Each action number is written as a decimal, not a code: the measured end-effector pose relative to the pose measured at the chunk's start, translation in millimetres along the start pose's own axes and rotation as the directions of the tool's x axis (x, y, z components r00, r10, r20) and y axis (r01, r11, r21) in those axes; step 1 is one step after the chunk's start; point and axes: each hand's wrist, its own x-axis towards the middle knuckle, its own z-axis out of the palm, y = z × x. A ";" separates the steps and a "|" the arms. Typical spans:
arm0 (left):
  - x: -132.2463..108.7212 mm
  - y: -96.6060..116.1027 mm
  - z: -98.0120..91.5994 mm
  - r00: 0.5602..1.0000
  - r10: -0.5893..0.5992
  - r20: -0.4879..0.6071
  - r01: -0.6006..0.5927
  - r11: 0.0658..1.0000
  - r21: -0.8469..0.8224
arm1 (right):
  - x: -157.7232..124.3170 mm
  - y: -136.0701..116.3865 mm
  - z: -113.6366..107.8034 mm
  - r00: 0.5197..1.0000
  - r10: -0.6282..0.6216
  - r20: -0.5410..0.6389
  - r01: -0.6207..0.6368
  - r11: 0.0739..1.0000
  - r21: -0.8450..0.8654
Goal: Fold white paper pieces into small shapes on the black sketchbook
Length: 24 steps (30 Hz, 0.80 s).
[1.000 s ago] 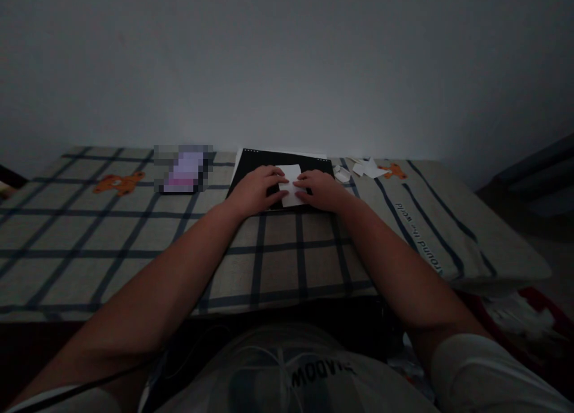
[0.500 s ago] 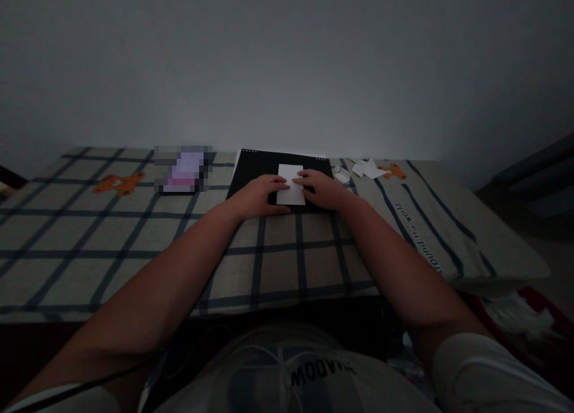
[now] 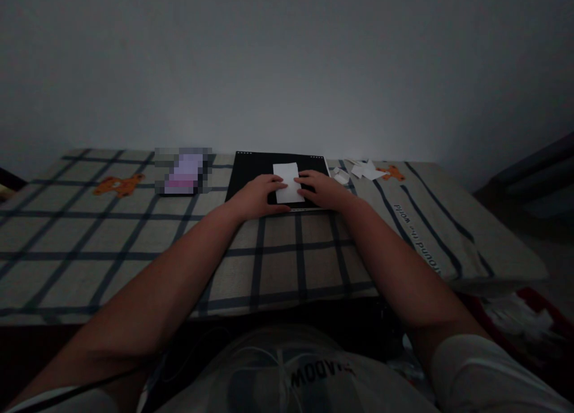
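Observation:
A small white sheet of paper (image 3: 287,184) lies slightly turned on a black pad (image 3: 251,167) with small white marks at its far corners. My left hand (image 3: 260,196) rests over the pad's near left part, its fingertips on the paper's left edge and its thumb apart, near the pad's front edge. From the other side my right hand (image 3: 323,189) reaches in with spread fingers, their tips at the paper's right edge. Both hands are open, lying over the pad without a grip.
A phone (image 3: 185,173), partly pixelated, lies to the left on the checked tablecloth (image 3: 147,233). Right of the pad are a folded white paper piece (image 3: 341,176) and several paper scraps (image 3: 370,170). A plain wall (image 3: 287,66) stands behind the table.
The black pad has shifted and turned a little, its far edge moving left. The white paper has moved slightly left and tilted with it. My hands stay almost in place.

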 end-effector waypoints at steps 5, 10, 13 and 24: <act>1.1 -1.8 0.9 1.000 -0.017 -0.005 0.017 1.000 0.013 | -3.5 -0.9 -5.3 0.999 -0.024 0.021 0.023 0.999 0.047; 0.3 -2.4 0.6 1.000 -0.012 -0.015 0.012 1.000 -0.006 | -7.8 1.1 -5.1 0.997 0.004 0.083 -0.009 0.998 0.055; -0.4 -2.7 -0.6 1.000 0.002 -0.018 -0.002 1.000 -0.010 | -7.9 2.1 -4.9 0.998 -0.010 0.057 0.007 0.998 0.064; -0.2 -4.4 -4.7 0.991 0.122 -0.059 -0.126 0.990 -0.070 | -10.2 -2.6 -14.0 1.000 -0.024 0.004 0.024 0.999 0.031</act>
